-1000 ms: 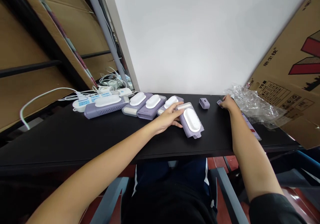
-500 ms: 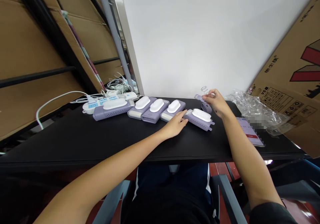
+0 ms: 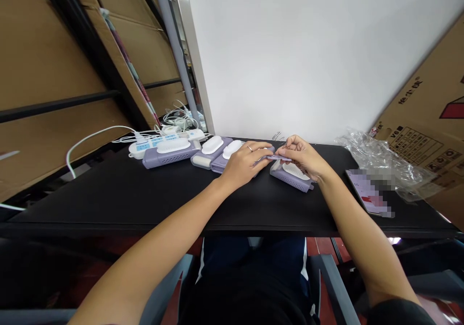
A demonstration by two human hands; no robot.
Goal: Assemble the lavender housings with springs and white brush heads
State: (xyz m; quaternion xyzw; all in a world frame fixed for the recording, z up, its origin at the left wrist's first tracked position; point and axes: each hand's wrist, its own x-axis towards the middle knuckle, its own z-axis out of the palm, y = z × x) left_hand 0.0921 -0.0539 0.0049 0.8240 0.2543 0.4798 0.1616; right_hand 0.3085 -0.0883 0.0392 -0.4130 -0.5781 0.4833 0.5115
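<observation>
My left hand (image 3: 244, 163) and my right hand (image 3: 302, 158) meet over the black table, both fingertips on a thin lilac plastic piece (image 3: 275, 157). A small metal spring (image 3: 277, 136) shows just above them, though I cannot tell if it is held. Under my right hand lies a lilac brush body (image 3: 292, 177) with white bristles, partly hidden. To the left stand lilac cases with white oval tops, the nearest (image 3: 232, 149) partly behind my left hand, and another (image 3: 212, 145) beside it.
A longer lilac case (image 3: 170, 153) stands at the left end of the row, behind it a white power strip (image 3: 154, 143) and tangled white cables (image 3: 177, 119). On the right lie crumpled clear plastic (image 3: 380, 160) and a blurred phone (image 3: 368, 192). Cardboard sheets line both sides.
My hands have come together over the brush. My left hand has moved from the brush's edge onto the thin lilac piece, and my right hand has brought that piece leftward from the far side.
</observation>
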